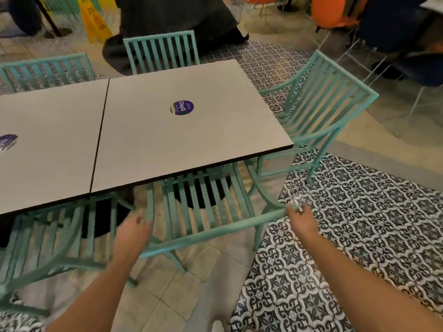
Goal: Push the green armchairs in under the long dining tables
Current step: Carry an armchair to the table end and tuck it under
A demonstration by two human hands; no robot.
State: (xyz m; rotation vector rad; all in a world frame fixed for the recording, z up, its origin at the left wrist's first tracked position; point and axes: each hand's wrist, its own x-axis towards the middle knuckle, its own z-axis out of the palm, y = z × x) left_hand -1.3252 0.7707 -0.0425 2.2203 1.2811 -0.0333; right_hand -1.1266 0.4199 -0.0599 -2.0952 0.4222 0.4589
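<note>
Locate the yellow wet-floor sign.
The yellow wet-floor sign stands on the floor at the head view's top left, beyond the grey dining tables.

chair seat hid by table | left sticker cut off

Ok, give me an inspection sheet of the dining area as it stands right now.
Surface: two grey tabletops butted together, each with a round purple sticker.
Job's things: near green armchair partly under the table; end armchair angled outward.
Clutter: nothing seen on the tabletops.
Grippers: left hand and right hand grip the near armchair's top rail.
Cables: nothing seen.
Surroundings: yellow wet-floor sign, orange chairs, patterned floor tiles.
</note>
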